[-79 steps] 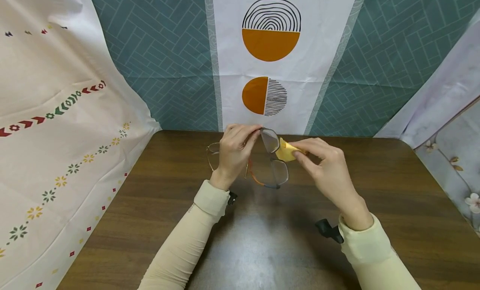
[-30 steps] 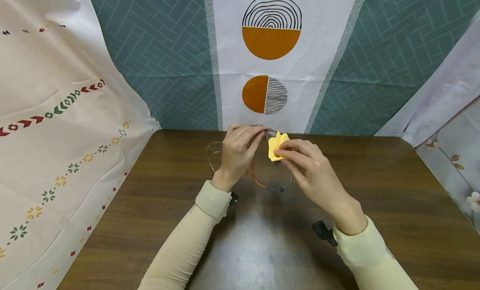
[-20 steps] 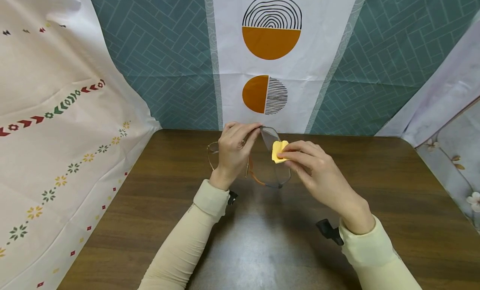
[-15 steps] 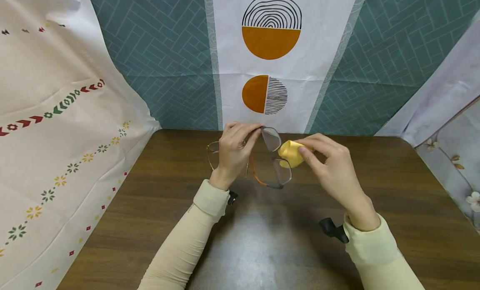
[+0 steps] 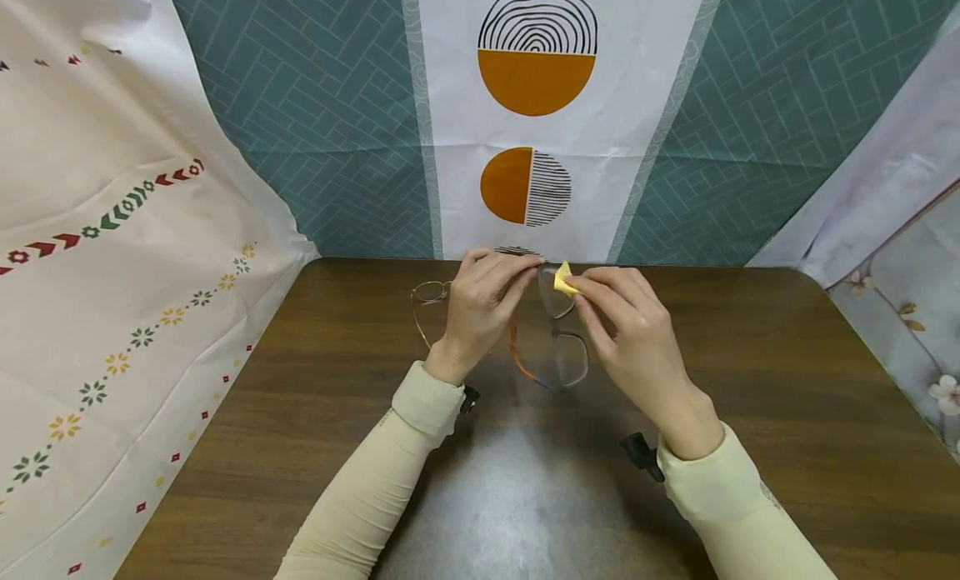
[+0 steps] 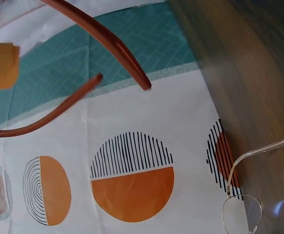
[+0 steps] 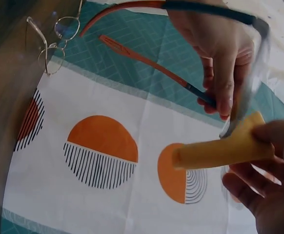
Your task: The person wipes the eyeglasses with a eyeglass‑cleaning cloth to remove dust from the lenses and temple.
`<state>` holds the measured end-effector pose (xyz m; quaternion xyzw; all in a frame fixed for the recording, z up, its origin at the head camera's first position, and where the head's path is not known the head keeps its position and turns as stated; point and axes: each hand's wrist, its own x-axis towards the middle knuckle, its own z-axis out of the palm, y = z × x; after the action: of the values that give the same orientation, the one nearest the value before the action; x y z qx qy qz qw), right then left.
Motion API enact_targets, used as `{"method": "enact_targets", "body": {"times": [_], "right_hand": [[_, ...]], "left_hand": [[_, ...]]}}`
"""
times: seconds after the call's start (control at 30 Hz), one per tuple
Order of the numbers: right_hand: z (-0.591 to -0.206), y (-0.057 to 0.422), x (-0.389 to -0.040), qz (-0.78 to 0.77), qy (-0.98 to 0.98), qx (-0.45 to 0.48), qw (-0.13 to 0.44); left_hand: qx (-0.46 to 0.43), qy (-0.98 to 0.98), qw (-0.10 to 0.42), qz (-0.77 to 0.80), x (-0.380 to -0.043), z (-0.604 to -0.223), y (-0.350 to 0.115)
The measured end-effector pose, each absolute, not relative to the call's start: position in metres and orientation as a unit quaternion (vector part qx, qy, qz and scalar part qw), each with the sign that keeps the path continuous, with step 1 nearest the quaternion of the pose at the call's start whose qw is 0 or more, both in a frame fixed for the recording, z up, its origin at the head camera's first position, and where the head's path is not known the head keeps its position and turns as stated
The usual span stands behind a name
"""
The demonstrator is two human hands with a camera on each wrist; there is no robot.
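Over grey-rimmed, orange-tipped glasses (image 5: 558, 353) that left fingers (image 5: 513, 265) pinch, right fingers (image 5: 603, 295) have returned the pinched yellow cloth (image 5: 566, 279), seemingly touching, for wiping.

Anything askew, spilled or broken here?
Nothing stands out. The left grip holds the orange-tipped glasses, the right grip a yellow cloth; the gold-rimmed glasses sit on the table, partly hidden by the left grip in the head view. No spill or break shows.
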<state>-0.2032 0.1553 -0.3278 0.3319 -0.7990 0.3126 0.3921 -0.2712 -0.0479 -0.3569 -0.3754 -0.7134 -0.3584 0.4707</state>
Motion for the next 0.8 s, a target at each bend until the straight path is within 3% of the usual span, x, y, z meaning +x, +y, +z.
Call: {"method": "enact_targets", "body": {"times": [0.47, 0.8], "right_hand": [[-0.324, 0.162, -0.202, 0.272, -0.805, 0.416, 0.323], [-0.324, 0.168, -0.206, 0.254, -0.829, 0.382, 0.321]], "left_hand": [[-0.355, -0.717, 0.478, -0.362, -0.274, -0.355, -0.053], [-0.359, -0.716, 0.483, -0.354, -0.272, -0.356, -0.054]]}}
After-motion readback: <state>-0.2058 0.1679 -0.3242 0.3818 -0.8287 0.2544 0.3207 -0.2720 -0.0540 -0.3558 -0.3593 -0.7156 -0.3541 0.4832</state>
